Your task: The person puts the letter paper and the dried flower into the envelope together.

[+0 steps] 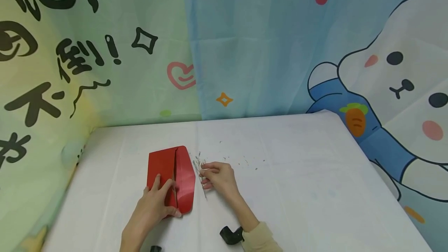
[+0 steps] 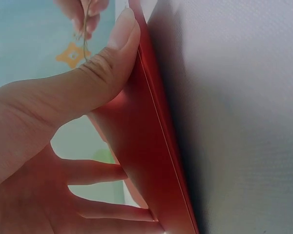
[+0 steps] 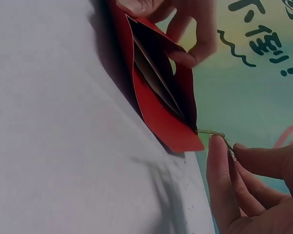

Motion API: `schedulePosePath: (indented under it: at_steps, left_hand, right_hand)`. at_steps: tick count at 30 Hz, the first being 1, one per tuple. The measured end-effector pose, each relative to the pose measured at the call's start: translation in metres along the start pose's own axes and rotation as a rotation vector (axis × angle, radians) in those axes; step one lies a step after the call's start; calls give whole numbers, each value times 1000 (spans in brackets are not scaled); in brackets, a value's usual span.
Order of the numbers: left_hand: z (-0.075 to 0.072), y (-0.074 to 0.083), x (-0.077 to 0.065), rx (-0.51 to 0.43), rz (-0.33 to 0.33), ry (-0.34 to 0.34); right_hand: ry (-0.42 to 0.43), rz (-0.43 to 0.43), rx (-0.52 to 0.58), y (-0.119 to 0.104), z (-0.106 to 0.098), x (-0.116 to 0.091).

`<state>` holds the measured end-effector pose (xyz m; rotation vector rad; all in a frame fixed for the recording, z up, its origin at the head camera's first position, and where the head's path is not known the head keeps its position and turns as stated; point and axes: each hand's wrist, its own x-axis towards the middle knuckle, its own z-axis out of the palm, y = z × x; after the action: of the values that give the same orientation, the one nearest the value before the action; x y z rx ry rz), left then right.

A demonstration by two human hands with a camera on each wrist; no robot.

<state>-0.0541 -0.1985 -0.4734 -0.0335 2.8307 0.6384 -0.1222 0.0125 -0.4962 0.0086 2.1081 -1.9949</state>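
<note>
A red envelope [image 1: 159, 162] lies on the white table with its flap [image 1: 185, 182] folded out to the right. My left hand [image 1: 150, 205] grips it, thumb at the near edge and fingers by the opening. In the right wrist view the envelope's mouth gapes, and pale paper [image 3: 151, 73] shows inside. Just right of the flap, my right hand [image 1: 220, 178] pinches a thin dried sprig [image 3: 212, 132] between thumb and fingertips. The sprig's fine branches point away from me and its bare stem toward me. The left wrist view shows the left thumb [image 2: 122, 36] along the envelope's edge.
Small dark crumbs [image 1: 246, 162] are scattered on the white tablecloth [image 1: 297, 189] beyond and to the right of the right hand. A black wrist device [image 1: 231, 236] sits by the right sleeve. Printed curtains [image 1: 252, 49] stand behind and left of the table.
</note>
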Motion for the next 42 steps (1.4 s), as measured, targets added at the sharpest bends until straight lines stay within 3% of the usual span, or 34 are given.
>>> schedulePosePath:
  at_steps: [11, 24, 42]
  left_hand:
    - [-1, -1, 2, 0, 24, 0]
    - [-1, 0, 2, 16, -9, -35]
    - [-1, -1, 1, 8, -6, -33]
  right_hand:
    - [-47, 55, 63, 0, 25, 7]
    - [-84, 116, 84, 3, 44, 13]
    - [-95, 94, 28, 8, 62, 15]
